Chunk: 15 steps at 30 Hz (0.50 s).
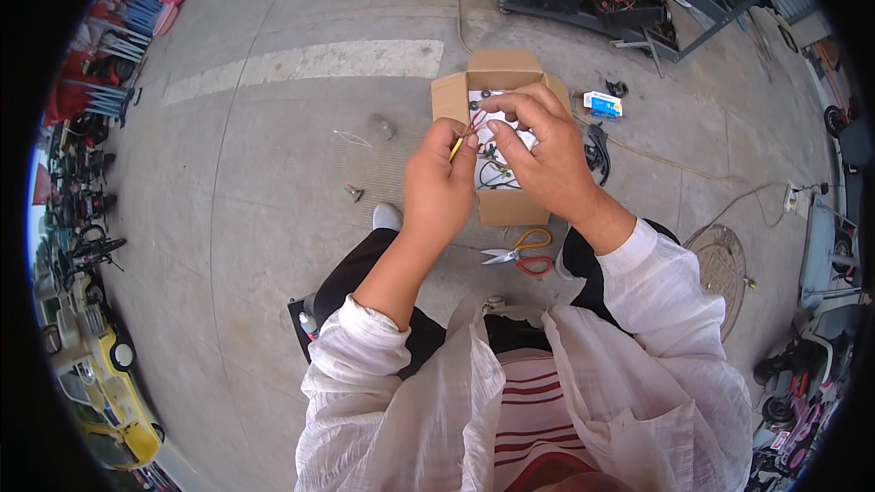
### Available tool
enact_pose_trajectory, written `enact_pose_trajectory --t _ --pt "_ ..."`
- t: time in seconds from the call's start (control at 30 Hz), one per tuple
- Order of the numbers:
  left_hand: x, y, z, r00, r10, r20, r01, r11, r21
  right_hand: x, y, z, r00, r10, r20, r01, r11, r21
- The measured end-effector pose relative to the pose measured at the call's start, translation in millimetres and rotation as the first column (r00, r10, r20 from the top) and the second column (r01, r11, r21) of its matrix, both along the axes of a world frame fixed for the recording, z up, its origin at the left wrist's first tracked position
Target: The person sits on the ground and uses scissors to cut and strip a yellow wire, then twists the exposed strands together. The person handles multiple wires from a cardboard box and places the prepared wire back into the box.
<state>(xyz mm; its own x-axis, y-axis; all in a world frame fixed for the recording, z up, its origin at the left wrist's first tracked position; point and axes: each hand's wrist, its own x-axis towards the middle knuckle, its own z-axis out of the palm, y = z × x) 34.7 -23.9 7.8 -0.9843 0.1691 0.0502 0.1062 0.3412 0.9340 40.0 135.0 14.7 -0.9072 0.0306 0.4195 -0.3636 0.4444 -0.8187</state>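
My left hand [441, 169] is closed around thin wires, pinching them between thumb and forefinger; a yellow wire [455, 148] or sleeve shows along the fingers, and reddish strands stick out at the top. Beside those strands is my right hand [540, 141], its thumb and forefinger apart; no held thing shows between them. Both hands are above an open cardboard box [513, 210]. Inside lie green and dark wires [495, 170] on a white lining, partly hidden by the hands. Scissors [516, 254] with one orange and one red handle lie on the ground between my feet.
A blue and white small box [602, 105] and a black cable [598, 153] lie right of the carton. A metal shelf rack [583, 25] stands beyond. Left of my hands are a small connector-like piece [354, 192] and thin white wire. A round manhole cover [716, 273] is at right.
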Motion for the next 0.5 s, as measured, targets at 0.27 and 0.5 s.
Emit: enact_pose_trajectory --t 0.27,0.5 --pt "3.1 1.3 -4.6 0.949 0.08 -0.306 -0.149 0.967 -0.208 7.4 -0.8 5.8 0.992 0.05 -0.116 -0.033 0.989 0.145" --pt "1.8 2.6 -4.3 0.953 0.101 -0.285 -0.18 0.946 -0.269 12.4 -1.8 10.4 0.979 0.003 -0.203 0.046 0.971 0.236"
